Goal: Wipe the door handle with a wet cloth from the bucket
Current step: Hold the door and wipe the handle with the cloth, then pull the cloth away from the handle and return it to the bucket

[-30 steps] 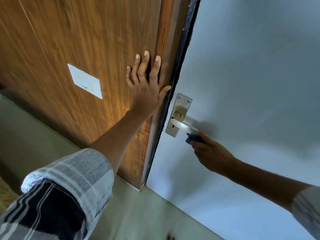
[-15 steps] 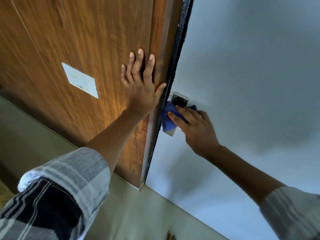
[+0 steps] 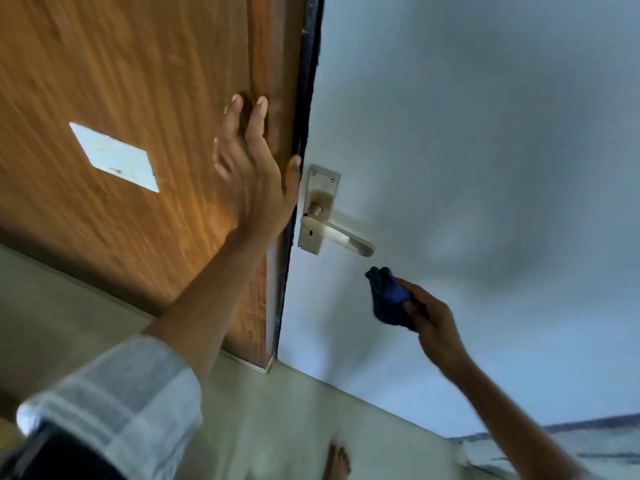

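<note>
- The left hand (image 3: 254,174) lies flat with its fingers (image 3: 258,123) spread and released against the brown wood-grain panel (image 3: 138,64), thumb by the black door edge (image 3: 306,81)
- A white rectangular switch plate (image 3: 114,156) sits on that panel, well left of the hand
- The brushed silver metal lever door handle (image 3: 341,235) projects from its upright backplate (image 3: 318,206) on the pale grey-white door (image 3: 485,133), uncovered
- The right hand (image 3: 434,327) is below and right of the lever's tip, its fingers (image 3: 414,308) clenched around a bunched dark blue cloth (image 3: 388,296)
- The cloth is near the handle but apart from it; whether it touches the door face cannot be told
- A striped grey-white rolled sleeve (image 3: 114,400) covers the left forearm
- A bare foot (image 3: 337,462) shows on the pale floor (image 3: 294,410)
</note>
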